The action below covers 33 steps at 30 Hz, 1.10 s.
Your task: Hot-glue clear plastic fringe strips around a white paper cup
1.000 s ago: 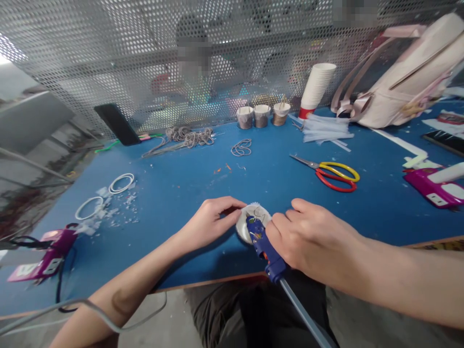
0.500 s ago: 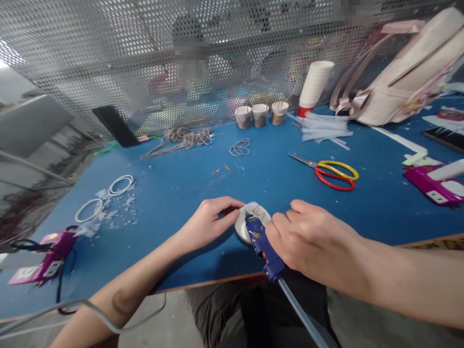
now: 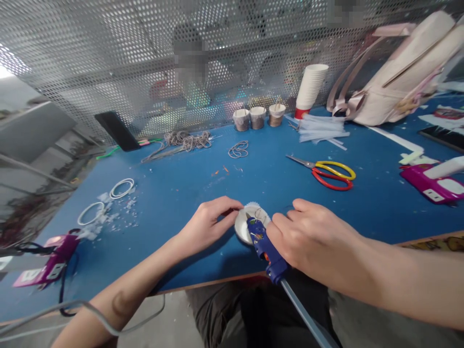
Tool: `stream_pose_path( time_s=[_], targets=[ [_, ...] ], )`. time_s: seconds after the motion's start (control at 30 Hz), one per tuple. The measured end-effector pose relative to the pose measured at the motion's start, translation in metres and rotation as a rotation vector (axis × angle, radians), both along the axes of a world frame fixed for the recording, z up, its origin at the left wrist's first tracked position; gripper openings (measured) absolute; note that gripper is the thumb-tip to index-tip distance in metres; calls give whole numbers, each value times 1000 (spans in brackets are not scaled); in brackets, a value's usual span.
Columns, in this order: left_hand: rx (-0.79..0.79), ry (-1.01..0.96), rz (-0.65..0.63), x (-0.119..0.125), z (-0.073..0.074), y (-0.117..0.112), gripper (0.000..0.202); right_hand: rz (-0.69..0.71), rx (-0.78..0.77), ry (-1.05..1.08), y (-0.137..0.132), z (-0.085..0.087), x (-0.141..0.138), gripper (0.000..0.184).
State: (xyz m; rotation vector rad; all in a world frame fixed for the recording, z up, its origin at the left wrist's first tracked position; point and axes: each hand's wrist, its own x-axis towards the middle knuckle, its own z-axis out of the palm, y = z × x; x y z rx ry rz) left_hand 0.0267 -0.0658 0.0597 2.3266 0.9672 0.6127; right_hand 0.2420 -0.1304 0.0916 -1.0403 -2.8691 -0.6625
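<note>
Two hands busy | left hand (image 3: 206, 224) pinching round white scalloped disc (image 3: 241, 231) | right hand (image 3: 311, 237) gripping blue plastic glue gun (image 3: 266, 247)

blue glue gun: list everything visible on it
The glue gun is small and looks like blue plastic, with coloured marks on its body near the nozzle. The right hand grips its handle and hides the trigger. It is tilted, with the nozzle pointing up-left onto the white round piece, which the left hand holds at its rim, near the table's front edge. A pale grey stick, probably glue, juts from its rear towards the lap.
</note>
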Motion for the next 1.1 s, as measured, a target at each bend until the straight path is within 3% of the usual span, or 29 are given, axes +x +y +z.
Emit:
stream_pose_path(
  time_s=[0.3, 0.47, 0.7, 1.1],
  targets=[
    [227, 87, -176, -5, 0, 3, 31, 10, -73, 155, -1, 1, 13, 14],
    [444, 345, -291, -5, 3, 8, 47, 32, -123, 210, -4, 9, 22, 13],
    [716, 601, -402, 0, 6, 13, 39, -26, -161, 350, -14, 2, 37, 11],
    [751, 602, -432, 4, 7, 13, 32, -53, -242, 445, -15, 2, 50, 19]
  ],
)
